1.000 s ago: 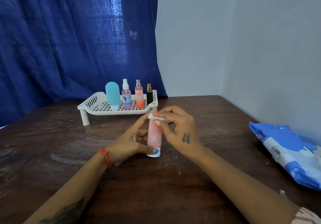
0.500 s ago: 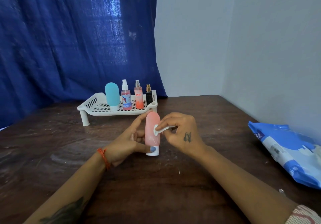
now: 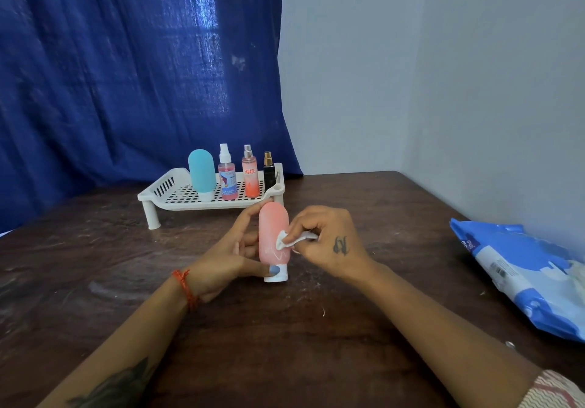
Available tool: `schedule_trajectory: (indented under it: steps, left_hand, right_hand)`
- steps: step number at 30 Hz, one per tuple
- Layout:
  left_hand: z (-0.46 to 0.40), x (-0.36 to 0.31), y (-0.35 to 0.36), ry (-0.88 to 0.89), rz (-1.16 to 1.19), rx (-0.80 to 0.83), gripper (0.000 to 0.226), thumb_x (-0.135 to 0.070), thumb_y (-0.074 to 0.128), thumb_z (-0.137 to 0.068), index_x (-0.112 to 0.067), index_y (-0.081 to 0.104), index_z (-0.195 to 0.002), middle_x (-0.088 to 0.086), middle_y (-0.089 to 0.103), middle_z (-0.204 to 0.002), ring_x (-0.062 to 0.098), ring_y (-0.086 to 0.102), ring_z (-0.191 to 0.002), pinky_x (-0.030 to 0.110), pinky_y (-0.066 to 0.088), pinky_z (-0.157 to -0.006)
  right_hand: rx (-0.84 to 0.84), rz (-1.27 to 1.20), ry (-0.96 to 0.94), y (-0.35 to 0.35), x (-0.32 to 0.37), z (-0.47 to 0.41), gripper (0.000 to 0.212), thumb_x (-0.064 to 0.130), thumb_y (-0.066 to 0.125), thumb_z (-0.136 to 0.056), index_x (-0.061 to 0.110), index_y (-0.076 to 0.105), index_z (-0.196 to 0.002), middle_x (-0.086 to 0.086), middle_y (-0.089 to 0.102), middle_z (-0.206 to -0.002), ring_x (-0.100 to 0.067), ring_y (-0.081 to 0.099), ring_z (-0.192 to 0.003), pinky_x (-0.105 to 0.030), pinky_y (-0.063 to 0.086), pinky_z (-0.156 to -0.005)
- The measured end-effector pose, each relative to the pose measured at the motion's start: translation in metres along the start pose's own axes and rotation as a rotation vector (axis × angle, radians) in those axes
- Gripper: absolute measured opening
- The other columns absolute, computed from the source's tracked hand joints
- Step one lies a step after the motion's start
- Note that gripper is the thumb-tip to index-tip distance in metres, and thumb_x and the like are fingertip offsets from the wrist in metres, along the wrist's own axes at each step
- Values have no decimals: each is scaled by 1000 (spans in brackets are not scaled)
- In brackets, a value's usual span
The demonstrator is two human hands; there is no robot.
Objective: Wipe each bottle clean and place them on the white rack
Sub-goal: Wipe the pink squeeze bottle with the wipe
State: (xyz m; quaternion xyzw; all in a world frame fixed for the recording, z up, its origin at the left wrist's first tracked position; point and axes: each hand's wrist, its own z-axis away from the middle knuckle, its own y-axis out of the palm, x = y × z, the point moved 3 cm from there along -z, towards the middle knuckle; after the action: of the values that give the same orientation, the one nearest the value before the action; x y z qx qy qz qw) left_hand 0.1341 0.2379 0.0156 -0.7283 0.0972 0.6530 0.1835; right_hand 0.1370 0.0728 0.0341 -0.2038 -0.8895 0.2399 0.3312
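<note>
Bare table [image 3: 285,344] all round the hands, dark and open toward its left edge. Left hand [image 3: 231,259] clasped round the pink bottle [image 3: 273,233], upright on its white cap; right hand [image 3: 326,236] pinching a small white wipe [image 3: 289,239] against the bottle's side. Beyond the hands, one white rack [image 3: 164,191] carrying four bottles [image 3: 228,176]. Right of the right hand, one blue wipes pack [image 3: 522,271], cut off by the frame.

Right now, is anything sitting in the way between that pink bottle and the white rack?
Nothing visible. The pink bottle, held by the left hand, stands just in front of the white rack, with bare table between. Four bottles fill the rack's right part; its left end is free.
</note>
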Motion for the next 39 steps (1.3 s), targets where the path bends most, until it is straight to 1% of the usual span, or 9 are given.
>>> schedule_trajectory:
  steps: [3, 8, 12, 17, 21, 26, 30, 35, 39]
  left_hand:
    - [1, 0, 0, -6, -9, -12, 101, 14, 70, -66, -48, 28, -133, 10, 59, -127, 24, 63, -111, 40, 53, -92]
    - [0, 0, -2, -26, -32, -18, 104, 11, 74, -64, -49, 27, -135, 10, 60, -126, 24, 63, -111, 41, 51, -93]
    - [1, 0, -2, -25, -9, -12, 101, 10, 75, -62, -51, 30, -130, 9, 61, -125, 24, 63, -109, 39, 54, -89]
    - [0, 2, -3, -26, 9, 0, 103, 15, 72, -66, -49, 29, -133, 11, 60, -125, 25, 64, -109, 39, 55, -86]
    - [1, -1, 0, -26, 19, -20, 96, 16, 67, -68, -51, 32, -127, 10, 60, -124, 23, 65, -106, 34, 57, -81]
    - [1, 1, -1, -30, 37, -17, 99, 17, 68, -67, -50, 31, -129, 10, 59, -125, 25, 64, -108, 36, 57, -83]
    - [1, 1, -1, -21, 48, -17, 97, 21, 63, -71, -47, 30, -131, 8, 64, -118, 23, 66, -104, 34, 57, -79]
    - [2, -1, 1, -19, 45, -8, 98, 21, 62, -71, -43, 27, -136, 12, 62, -121, 24, 65, -106, 34, 57, -80]
    - [2, 0, -1, -35, 48, -8, 101, 15, 69, -68, -45, 26, -136, 15, 59, -125, 28, 63, -108, 34, 57, -79]
  right_hand:
    - [30, 11, 70, 0, -1, 0, 9, 4, 75, -72, 12, 76, -76, -1, 70, -83, 0, 58, -70, -11, 48, -67]
    - [-134, 45, 168, -5, -5, -1, 12, 14, 72, -79, 16, 73, -91, 4, 70, -90, 0, 58, -72, -5, 44, -63]
    - [-74, -40, 164, -2, -1, -1, 17, 14, 72, -79, 17, 72, -96, 5, 69, -96, -3, 61, -82, -6, 46, -68]
    - [12, -142, 218, 0, -2, -1, 7, 10, 74, -75, 16, 73, -80, 8, 67, -81, -5, 63, -77, -16, 52, -69]
    - [78, -134, 292, 3, -7, 0, 13, 7, 73, -72, 19, 71, -73, 14, 65, -74, -5, 63, -76, -17, 52, -70]
    - [0, -101, 354, 6, -10, 2, 9, 18, 73, -78, 23, 66, -77, 19, 59, -75, -2, 58, -72, -9, 46, -63]
    - [-37, -153, 280, 3, -3, -1, 9, 24, 72, -79, 20, 71, -86, 14, 64, -85, -2, 59, -81, -5, 42, -68]
    - [97, -180, 292, 2, -4, 0, 14, 8, 72, -74, 21, 71, -73, 7, 69, -80, -9, 64, -76, -24, 55, -70]
    - [125, -140, 319, 3, -7, 1, 21, 4, 72, -72, 22, 67, -65, 13, 65, -71, -4, 62, -68, -18, 52, -67]
